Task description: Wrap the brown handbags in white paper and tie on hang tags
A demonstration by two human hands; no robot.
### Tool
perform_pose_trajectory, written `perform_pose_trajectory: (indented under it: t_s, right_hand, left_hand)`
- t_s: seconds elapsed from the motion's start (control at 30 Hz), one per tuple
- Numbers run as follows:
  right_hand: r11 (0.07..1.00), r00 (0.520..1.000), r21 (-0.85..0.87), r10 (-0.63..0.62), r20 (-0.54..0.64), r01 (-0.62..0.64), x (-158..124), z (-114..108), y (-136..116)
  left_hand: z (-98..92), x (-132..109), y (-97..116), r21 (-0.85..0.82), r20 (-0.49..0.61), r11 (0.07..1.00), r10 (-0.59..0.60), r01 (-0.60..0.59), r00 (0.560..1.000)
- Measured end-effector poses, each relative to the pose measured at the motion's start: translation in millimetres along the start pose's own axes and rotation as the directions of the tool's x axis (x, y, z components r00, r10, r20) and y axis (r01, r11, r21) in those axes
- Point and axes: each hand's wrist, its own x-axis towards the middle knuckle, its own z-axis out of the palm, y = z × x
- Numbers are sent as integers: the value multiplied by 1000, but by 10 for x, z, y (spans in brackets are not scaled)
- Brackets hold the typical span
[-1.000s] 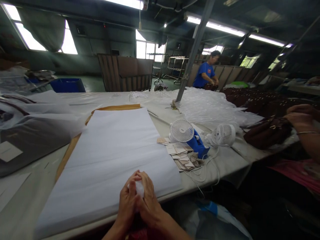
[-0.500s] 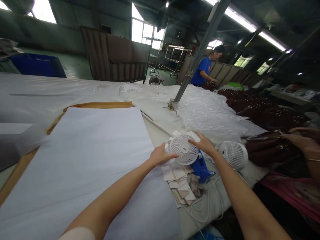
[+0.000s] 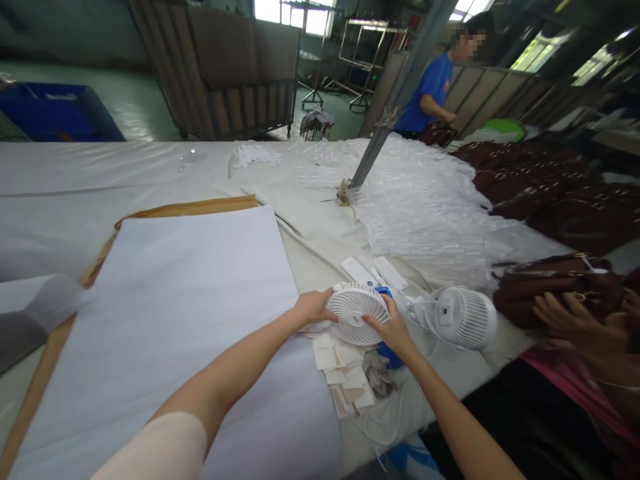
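Both my hands grip a small white fan (image 3: 354, 315) by the edges of its round grille, over the right side of a stack of large white sheets (image 3: 200, 313). My left hand (image 3: 316, 308) holds the left rim, and my right hand (image 3: 393, 328) holds the right rim with its thumb on the front. Below the fan lie small cream cards (image 3: 345, 373) and a crumpled grey cloth or paper (image 3: 380, 375). A blue object (image 3: 393, 355) is partly hidden behind my right hand. A second white fan (image 3: 463, 317) sits just to the right.
Clear plastic bags (image 3: 425, 207) are spread over the table's far right. Dark brown bags (image 3: 550, 180) lie beyond them, and a co-worker's hands (image 3: 585, 327) are by the nearest one. A metal post (image 3: 373, 157) rises from the table. Another person (image 3: 433, 90) stands behind.
The held fan has tilted back and shifted slightly down and left, with both hands still on it. The camera view has dipped. The co-worker's hand at right has opened out.
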Motion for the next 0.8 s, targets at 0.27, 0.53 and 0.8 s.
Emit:
perform_pose_trajectory:
  t_s: [0.27,0.53,0.8]
  right_hand:
    - [997,990,-25,-75,-118,73,24,51,91]
    - [999,995,-1,-53,-83,53,130,-6,71]
    - [999,998,13,-31,-51,32,140,-135,135]
  left_hand:
    - [85,-60,206,47,-68,984,-168,171,983]
    - [24,-252,172,-150,-95,941,-320,304,943]
    - [355,-2327,253,-871,260,311,-366,380,894]
